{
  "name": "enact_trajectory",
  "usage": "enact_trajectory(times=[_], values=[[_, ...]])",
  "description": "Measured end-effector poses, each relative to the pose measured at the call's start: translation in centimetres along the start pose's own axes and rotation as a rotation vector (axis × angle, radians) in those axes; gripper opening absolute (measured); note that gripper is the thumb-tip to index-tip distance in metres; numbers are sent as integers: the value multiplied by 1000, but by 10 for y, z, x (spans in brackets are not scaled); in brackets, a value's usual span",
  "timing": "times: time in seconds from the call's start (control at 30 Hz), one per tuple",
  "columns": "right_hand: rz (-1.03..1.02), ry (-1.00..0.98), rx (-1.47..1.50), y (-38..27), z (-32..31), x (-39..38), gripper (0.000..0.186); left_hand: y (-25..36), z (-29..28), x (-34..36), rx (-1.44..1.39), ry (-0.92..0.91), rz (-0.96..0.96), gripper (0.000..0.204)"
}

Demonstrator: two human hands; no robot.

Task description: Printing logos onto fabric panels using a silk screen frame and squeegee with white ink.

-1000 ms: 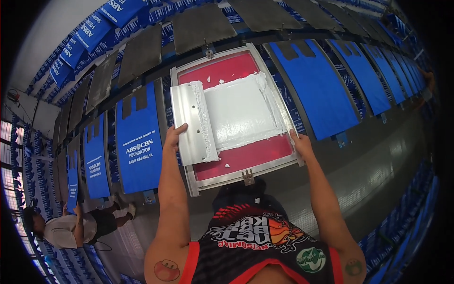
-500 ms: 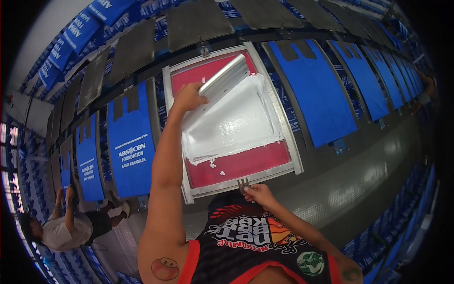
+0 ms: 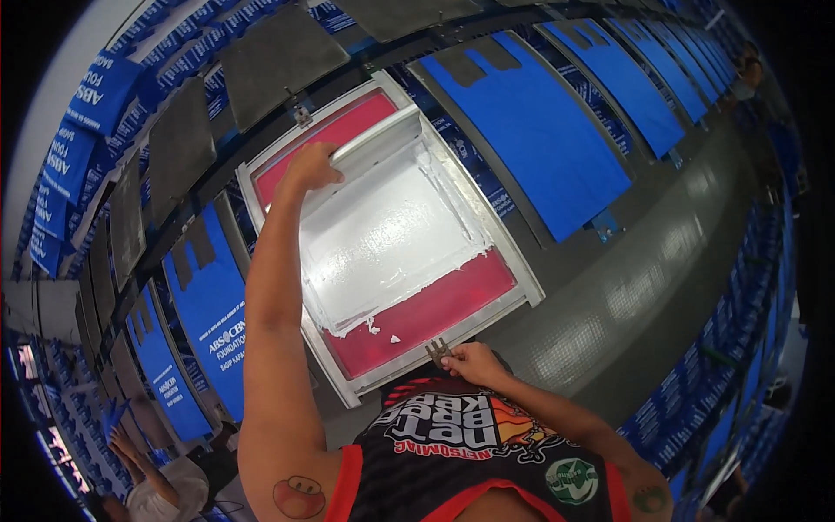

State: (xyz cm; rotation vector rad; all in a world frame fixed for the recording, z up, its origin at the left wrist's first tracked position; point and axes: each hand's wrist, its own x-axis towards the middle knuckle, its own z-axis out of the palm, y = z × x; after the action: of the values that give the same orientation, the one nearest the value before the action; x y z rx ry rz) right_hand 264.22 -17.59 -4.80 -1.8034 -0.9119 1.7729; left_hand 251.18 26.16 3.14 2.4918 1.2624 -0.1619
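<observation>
- left hand (image 3: 315,168): fingers clamped on a long metal squeegee bar (image 3: 380,142), gripping nearer its left end, arm stretched forward over the frame
- squeegee bar sits slantwise across the far part of the printing frame (image 3: 459,183), right end farther from the wearer than the left; lower edge by the white paste, exact contact line can't be made out
- right hand (image 3: 468,361): fingers closed on a small pronged metal bracket (image 3: 437,349) at the middle of the frame's near edge, just in front of the shirt (image 3: 487,418)
- frame: light metal, rectangular, lying skewed in view on the row of boards, between blue fabric pieces left and right; second metal bracket (image 3: 302,115) at its far edge
- white paste (image 3: 383,235) covers the middle of the frame, shiny and mostly smooth, ragged ridges along right side and near edge
- red mesh (image 3: 435,304) shows bare as a band at the near end, another at the far end; white fleck (image 3: 395,339) on the near band
- right of frame: plain blue fabric piece (image 3: 522,130) flat on a dark board, more in line beyond it
- left: printed blue fabric piece (image 3: 204,304), partly behind the left forearm
- far side: dark grey boards (image 3: 283,65) in a row
- lower left: another person in a light shirt (image 3: 170,491), arms raised toward the row
</observation>
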Motion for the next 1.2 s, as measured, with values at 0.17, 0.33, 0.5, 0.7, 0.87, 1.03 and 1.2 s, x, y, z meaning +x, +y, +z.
enact_trajectory(times=[0.17,0.33,0.5,0.7,0.87,1.03,1.2], values=[[3,-15,32,9,-4,4,23,25,1,-16,38,-138,136,48],[31,-16,19,9,-4,6,23,66,16,-15,190,-152,473,26],[62,-27,-49,7,-2,7,21,92,19,33,398,1,773,20],[95,-44,-77,0,-5,8,22,90,23,46,362,-39,958,14],[47,-78,-91,8,-6,13,24,65,-14,4,467,-213,810,17],[32,-130,-250,2,-15,18,28,19,-55,-75,452,-157,319,13],[-68,-159,-290,11,-17,24,28,35,-40,-173,220,36,-260,26]])
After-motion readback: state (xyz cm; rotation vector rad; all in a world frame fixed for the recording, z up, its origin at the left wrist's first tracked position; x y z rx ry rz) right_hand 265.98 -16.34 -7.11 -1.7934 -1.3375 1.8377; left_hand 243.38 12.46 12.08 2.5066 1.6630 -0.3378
